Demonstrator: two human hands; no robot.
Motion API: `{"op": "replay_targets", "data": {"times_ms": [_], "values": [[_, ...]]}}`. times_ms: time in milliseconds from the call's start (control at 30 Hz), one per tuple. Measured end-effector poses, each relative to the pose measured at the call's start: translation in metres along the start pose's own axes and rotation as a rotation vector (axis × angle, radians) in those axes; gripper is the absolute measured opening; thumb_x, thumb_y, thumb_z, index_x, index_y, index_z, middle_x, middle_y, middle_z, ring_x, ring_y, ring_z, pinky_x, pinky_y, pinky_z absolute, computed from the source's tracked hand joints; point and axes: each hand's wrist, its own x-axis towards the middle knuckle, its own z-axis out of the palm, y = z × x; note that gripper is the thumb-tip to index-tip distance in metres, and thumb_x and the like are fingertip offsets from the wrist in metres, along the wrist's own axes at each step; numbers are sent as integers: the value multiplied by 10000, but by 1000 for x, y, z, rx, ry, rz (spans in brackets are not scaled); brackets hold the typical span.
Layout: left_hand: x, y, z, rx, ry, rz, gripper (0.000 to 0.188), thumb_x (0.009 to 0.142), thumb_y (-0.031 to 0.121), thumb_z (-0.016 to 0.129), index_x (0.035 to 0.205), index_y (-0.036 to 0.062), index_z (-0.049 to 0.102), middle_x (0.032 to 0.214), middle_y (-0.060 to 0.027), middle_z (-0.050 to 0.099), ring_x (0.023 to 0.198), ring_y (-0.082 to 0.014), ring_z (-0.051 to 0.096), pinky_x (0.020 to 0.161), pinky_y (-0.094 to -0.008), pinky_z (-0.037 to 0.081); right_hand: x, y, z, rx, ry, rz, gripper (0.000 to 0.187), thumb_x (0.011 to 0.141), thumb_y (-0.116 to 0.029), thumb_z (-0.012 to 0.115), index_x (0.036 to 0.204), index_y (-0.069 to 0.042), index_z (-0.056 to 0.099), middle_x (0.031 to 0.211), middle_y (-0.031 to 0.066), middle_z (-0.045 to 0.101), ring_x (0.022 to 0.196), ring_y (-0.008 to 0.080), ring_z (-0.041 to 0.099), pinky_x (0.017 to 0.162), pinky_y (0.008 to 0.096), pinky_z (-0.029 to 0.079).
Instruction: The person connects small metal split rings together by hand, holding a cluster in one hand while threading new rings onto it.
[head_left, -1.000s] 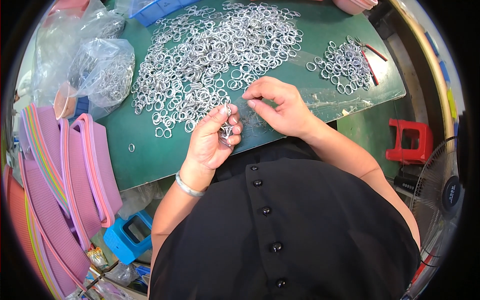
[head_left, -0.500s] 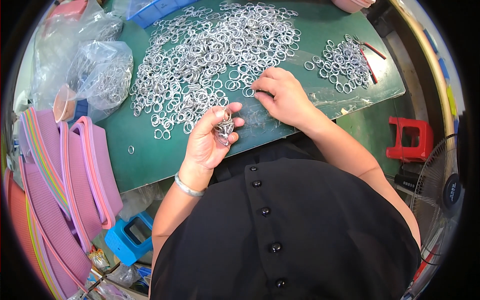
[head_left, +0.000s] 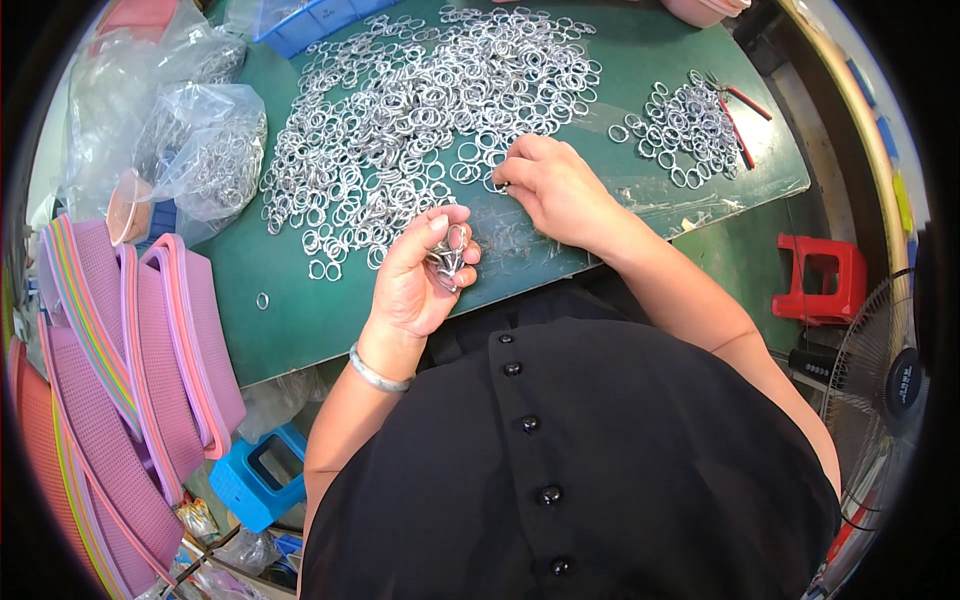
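Observation:
Several silver metal rings [head_left: 448,262] are gathered in my left hand [head_left: 412,275], whose fingers curl round them above the near part of the table. At the near right edge of a wide heap of similar rings [head_left: 400,120], my right hand [head_left: 560,195] reaches down with its fingertips pinched together. A ring seems to lie at those fingertips, but the fingers partly hide it. One loose ring [head_left: 262,300] lies apart on the left of the green table [head_left: 330,325].
A smaller ring pile [head_left: 685,130] and red-handled pliers [head_left: 745,125] lie at the right. Ring-filled plastic bags [head_left: 205,150] and a blue bin [head_left: 310,22] stand at the far left. Pink baskets [head_left: 130,350], blue stool [head_left: 262,475], red stool [head_left: 820,280] and fan [head_left: 880,390] surround the table.
My right hand has shifted slightly left along the heap's edge. The fingers of my left hand have closed in more around the rings.

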Motion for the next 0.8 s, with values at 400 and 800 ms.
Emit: {"op": "replay_targets", "data": {"times_ms": [400, 800], "values": [[-1, -1, -2, 16, 41, 2, 194, 781, 155, 508, 922, 23, 532, 896, -130, 559, 737, -243, 547, 502, -266, 436, 10, -5, -8, -46, -124, 22, 65, 694, -108, 552, 710, -48, 572, 750, 105, 494, 734, 293, 515, 650, 393, 408], [2, 0, 2, 101, 12, -43, 86, 825, 144, 522, 823, 59, 511, 757, -49, 483, 691, -172, 464, 471, -198, 358, 16, -3, -15, -82, -321, 84, 83, 655, -48, 555, 729, -29, 590, 767, 119, 493, 791, 294, 507, 701, 370, 413]]}}
